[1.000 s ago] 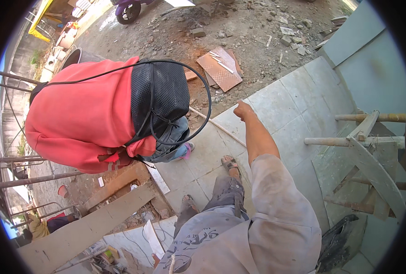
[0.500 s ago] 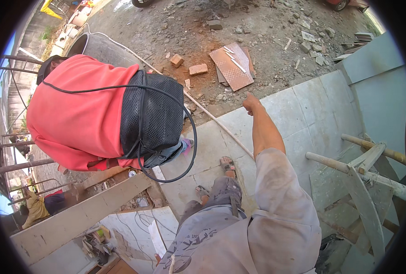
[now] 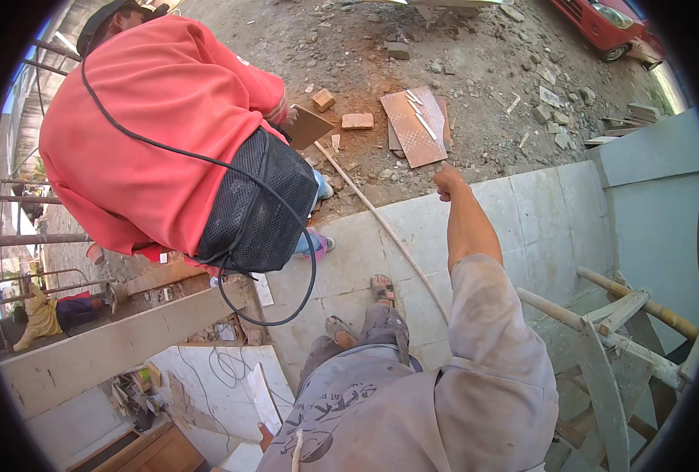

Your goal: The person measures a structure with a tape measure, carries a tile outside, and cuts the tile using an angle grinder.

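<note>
My right arm reaches forward over the tiled floor, and my right hand [image 3: 447,181] is curled closed with nothing visible in it. In the picture it sits just below a stack of brown tiles [image 3: 414,130] with narrow white strips on top. At my left side, my left hand [image 3: 265,437] shows only in part, its fingers on the lower end of a long white strip [image 3: 264,400]. A co-worker in a red sweatshirt [image 3: 157,134] bends at my left, wearing a black mesh bag [image 3: 253,206]. The co-worker's hand holds a brown tile [image 3: 308,127].
A pale pole [image 3: 381,216] lies across the floor. Bricks [image 3: 357,121] and rubble cover the dirt beyond. A wooden trestle [image 3: 601,334] stands at right, a long board [image 3: 129,338] at left. Another person [image 3: 42,318] is farther left; a red car [image 3: 593,23] is parked far right.
The co-worker has turned and shifted, and a brown tile now shows in the co-worker's hand. My right arm stays stretched out. The view has tilted, showing more of the red car.
</note>
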A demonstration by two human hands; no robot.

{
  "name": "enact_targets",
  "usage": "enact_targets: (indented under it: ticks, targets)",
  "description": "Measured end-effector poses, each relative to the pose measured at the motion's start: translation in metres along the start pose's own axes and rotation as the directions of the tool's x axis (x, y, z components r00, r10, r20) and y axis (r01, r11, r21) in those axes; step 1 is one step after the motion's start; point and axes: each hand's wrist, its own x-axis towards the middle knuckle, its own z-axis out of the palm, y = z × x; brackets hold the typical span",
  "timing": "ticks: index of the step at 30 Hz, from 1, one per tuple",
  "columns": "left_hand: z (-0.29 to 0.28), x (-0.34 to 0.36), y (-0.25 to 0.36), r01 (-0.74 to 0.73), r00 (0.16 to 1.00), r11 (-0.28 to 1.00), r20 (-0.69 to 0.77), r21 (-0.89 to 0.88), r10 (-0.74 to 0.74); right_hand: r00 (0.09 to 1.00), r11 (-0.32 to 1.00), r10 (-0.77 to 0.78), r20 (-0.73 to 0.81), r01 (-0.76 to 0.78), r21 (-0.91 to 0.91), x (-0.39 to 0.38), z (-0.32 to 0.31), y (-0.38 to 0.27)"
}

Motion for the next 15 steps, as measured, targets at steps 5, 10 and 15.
enact_targets:
  ticks: [5,10,15]
  targets:
    - [0.001,-0.007,-0.013,0.030,1.000,1.000,-0.001,-0.006,-0.030,0.999,0.993,-0.038,-0.033,0.034,-0.113,-0.005,0.009,0.022]
    - [0.006,-0.006,-0.031,0.046,0.999,0.998,0.005,-0.051,-0.046,0.992,0.867,0.021,0.122,0.042,-0.497,-0.083,0.065,0.044]
    - [0.006,0.005,-0.035,0.022,1.000,0.995,0.014,-0.092,-0.021,0.902,0.777,0.072,0.427,0.218,-0.591,-0.176,0.144,0.111]
